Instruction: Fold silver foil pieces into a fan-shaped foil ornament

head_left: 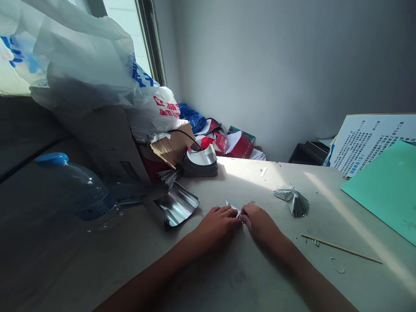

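My left hand [216,225] and my right hand [260,223] meet at the middle of the pale table [325,216]. Their fingertips pinch a small folded piece of silver foil [233,208], which is mostly hidden by my fingers. To the right of my right hand lies a fringed silver foil bundle [291,200], tied at its narrow end. Beyond my left hand, a curled silver foil sheet [177,204] rests next to a smaller silver fringe [168,178]. A thin wooden stick [341,248] and a rubber band [337,264] lie at the lower right.
A water bottle with a blue cap [81,190] lies at the left, near a cardboard box [107,143] under a white plastic bag [81,56]. A stack of curved foil pieces [200,162] stands behind. A green sheet [383,190] and a printed board [367,143] occupy the right.
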`<state>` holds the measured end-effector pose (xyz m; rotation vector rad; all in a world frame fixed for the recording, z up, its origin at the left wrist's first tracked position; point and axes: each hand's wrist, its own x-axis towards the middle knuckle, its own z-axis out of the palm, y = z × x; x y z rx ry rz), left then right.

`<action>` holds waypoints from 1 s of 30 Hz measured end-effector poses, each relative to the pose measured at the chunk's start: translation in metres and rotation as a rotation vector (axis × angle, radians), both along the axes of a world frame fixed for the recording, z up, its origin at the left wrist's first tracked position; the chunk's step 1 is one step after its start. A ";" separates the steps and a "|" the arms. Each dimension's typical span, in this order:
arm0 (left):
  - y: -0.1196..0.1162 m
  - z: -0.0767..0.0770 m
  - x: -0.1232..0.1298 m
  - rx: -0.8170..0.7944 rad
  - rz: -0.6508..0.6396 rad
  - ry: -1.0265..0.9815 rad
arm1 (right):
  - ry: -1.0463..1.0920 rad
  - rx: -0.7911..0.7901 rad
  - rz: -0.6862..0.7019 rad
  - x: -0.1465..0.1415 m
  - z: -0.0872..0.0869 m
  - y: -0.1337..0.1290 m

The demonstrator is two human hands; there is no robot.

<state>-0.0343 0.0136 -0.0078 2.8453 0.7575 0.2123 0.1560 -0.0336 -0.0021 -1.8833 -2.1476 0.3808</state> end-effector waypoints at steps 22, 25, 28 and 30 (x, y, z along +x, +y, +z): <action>0.004 0.006 0.001 -0.009 -0.017 -0.085 | -0.215 0.067 -0.246 0.004 -0.007 0.018; 0.002 0.012 0.002 -0.068 -0.045 -0.095 | -0.128 0.114 -0.137 0.017 -0.006 0.015; -0.002 0.016 0.002 -0.115 -0.082 -0.128 | 0.115 0.202 -0.020 0.024 -0.006 0.014; -0.005 0.016 0.001 -0.123 -0.126 -0.142 | 0.234 0.222 0.063 0.026 -0.007 0.013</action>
